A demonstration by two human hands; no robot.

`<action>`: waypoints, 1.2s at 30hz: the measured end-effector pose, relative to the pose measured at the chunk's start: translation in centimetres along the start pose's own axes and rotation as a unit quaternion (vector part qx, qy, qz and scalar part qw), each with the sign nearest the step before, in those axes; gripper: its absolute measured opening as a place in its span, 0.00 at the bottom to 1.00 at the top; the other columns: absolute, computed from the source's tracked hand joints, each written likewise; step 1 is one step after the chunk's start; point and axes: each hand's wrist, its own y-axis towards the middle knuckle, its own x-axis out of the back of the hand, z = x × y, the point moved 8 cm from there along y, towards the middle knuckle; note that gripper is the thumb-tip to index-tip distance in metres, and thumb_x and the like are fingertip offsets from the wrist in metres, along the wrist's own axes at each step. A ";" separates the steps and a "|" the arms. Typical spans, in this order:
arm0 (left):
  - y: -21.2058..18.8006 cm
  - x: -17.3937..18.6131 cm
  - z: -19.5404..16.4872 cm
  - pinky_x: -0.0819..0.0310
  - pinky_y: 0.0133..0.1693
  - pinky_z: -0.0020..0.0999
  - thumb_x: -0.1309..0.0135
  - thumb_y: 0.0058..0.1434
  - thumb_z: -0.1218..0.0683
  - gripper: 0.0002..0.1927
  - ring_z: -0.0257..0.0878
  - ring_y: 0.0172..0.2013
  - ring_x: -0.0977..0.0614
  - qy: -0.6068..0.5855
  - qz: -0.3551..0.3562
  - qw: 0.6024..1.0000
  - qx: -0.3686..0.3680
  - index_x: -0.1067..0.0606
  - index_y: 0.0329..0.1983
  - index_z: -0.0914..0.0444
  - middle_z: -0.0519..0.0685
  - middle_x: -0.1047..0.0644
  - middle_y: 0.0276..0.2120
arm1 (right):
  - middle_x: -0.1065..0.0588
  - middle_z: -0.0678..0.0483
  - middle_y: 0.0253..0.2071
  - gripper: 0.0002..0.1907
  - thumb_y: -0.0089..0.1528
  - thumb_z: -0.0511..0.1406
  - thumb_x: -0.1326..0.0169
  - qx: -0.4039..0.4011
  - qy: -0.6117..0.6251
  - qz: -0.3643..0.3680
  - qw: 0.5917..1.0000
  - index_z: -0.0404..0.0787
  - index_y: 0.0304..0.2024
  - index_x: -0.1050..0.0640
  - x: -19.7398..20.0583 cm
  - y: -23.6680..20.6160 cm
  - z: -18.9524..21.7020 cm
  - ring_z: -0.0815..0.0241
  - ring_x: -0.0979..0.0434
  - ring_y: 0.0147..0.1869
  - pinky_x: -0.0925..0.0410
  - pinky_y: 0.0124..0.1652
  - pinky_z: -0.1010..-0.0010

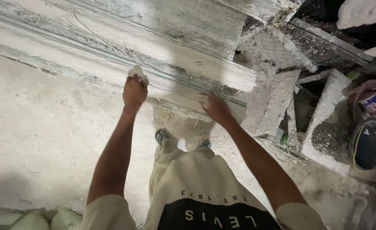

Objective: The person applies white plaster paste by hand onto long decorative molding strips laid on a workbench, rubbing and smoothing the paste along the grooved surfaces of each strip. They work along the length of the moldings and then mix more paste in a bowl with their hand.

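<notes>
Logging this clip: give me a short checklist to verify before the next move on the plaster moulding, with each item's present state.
1. Left hand holds a pale wad against the long plaster moulding: ok.
2. Right hand lies flat on the moulding's near edge: ok.
3. Moulding's support underneath: cannot tell, hidden.
4. Feet planted on the dusty floor: ok.
5. Clutter close by, plaster-caked frames at the right: not ok.
</notes>
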 end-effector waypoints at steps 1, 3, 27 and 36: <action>-0.3 -0.5 0.0 0.25 0.44 0.56 0.51 0.67 0.56 0.15 0.59 0.46 0.21 0.036 0.004 0.999 -0.015 0.25 0.53 0.69 0.64 0.23 0.48 | 0.28 0.46 0.62 0.20 0.68 0.43 0.45 -0.043 -0.002 0.015 0.999 0.45 0.60 0.25 -0.4 -1.3 -1.6 0.43 0.27 0.64 0.32 0.61 0.51; -1.4 -2.0 -0.7 0.27 0.49 0.60 0.56 0.72 0.57 0.12 0.57 0.54 0.23 0.106 0.014 0.993 -0.047 0.26 0.52 0.68 0.62 0.25 0.56 | 0.29 0.47 0.64 0.24 0.68 0.41 0.46 0.018 -0.094 -0.030 0.995 0.44 0.66 0.27 0.2 -4.3 -2.3 0.42 0.30 0.67 0.36 0.64 0.48; 4.1 0.4 7.1 0.77 0.65 0.71 0.74 0.76 0.39 0.34 0.57 0.73 0.59 0.202 0.057 0.977 -0.033 0.37 0.73 0.64 0.54 0.50 0.77 | 0.42 0.43 0.73 0.37 0.70 0.55 0.62 -0.153 -0.179 0.097 0.967 0.37 0.72 0.40 -7.6 3.7 3.6 0.41 0.46 0.77 0.60 0.71 0.30; 1.9 -6.3 -0.4 0.80 0.65 0.72 0.70 0.72 0.36 0.31 0.58 0.75 0.62 0.281 0.260 0.923 -0.021 0.34 0.70 0.55 0.52 0.49 0.77 | 0.35 0.37 0.65 0.38 0.70 0.53 0.57 -0.160 -0.221 0.050 0.961 0.31 0.71 0.35 -3.0 -6.0 -5.8 0.36 0.38 0.71 0.50 0.68 0.29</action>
